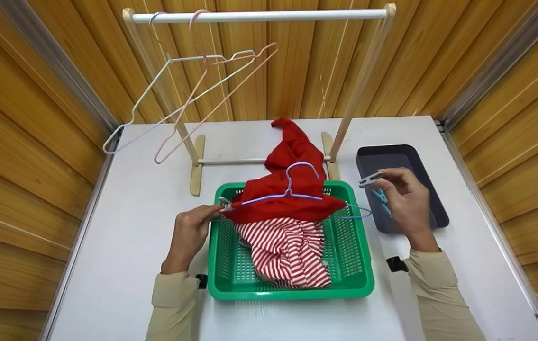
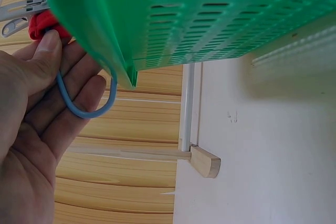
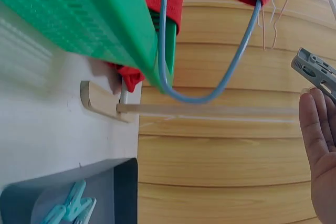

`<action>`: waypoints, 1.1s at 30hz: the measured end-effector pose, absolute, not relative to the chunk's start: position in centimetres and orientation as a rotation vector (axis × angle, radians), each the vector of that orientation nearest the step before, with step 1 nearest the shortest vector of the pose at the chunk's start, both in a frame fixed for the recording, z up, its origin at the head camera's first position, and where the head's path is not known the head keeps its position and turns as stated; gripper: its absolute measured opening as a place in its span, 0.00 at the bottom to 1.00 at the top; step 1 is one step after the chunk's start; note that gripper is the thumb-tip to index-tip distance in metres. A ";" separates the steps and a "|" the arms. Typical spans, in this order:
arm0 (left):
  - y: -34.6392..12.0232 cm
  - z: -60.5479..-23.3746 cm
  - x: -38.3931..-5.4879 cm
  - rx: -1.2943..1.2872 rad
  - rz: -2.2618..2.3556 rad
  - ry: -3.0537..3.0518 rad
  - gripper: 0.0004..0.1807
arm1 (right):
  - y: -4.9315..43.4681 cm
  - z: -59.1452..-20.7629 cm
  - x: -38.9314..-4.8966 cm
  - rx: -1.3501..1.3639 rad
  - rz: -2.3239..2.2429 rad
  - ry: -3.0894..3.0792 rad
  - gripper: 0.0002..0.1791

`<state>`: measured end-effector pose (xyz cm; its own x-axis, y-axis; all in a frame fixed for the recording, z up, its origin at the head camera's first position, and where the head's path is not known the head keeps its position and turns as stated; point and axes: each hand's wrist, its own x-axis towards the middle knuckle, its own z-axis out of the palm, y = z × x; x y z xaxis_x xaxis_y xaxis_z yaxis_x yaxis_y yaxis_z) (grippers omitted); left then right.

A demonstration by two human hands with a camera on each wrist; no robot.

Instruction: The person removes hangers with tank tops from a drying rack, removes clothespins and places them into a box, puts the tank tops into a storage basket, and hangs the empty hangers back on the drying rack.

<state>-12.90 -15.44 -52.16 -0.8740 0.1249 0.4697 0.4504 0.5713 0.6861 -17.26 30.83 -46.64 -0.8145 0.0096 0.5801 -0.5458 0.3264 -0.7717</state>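
Note:
A red garment (image 1: 292, 208) lies over the green basket (image 1: 292, 294) with a blue hanger (image 1: 289, 192) on it. My left hand (image 1: 188, 234) pinches the garment's left corner, where a grey clothespin (image 2: 23, 10) is clipped. In the left wrist view, the hanger's looped end (image 2: 86, 113) lies across the fingers of that hand. Over the dark tray (image 1: 432, 189), my right hand (image 1: 408, 203) holds another grey clothespin (image 1: 371, 180) between thumb and fingers. The hanger's right end (image 3: 202, 98) sticks out past the garment, apart from the right hand.
Red-and-white striped cloth (image 1: 292, 255) lies in the basket. Blue clothespins (image 1: 382, 201) are in the tray. Behind the basket stands a rack with a white rail (image 1: 269, 16), where a white hanger (image 1: 138, 104) and a pink hanger (image 1: 181, 111) hang at the left.

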 end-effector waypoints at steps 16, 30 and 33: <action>-15.5 -52.4 -12.9 -0.473 -1.243 -2.423 0.13 | 33.2 -46.8 -18.3 0.306 1.420 -2.127 0.17; -15.5 -52.2 -12.8 -0.466 -1.242 -2.428 0.13 | 36.4 -48.4 -19.4 -0.029 1.290 -2.291 0.19; -15.5 -52.2 -12.8 -0.460 -1.237 -2.439 0.13 | 37.1 -49.0 -19.7 -0.030 1.217 -2.303 0.19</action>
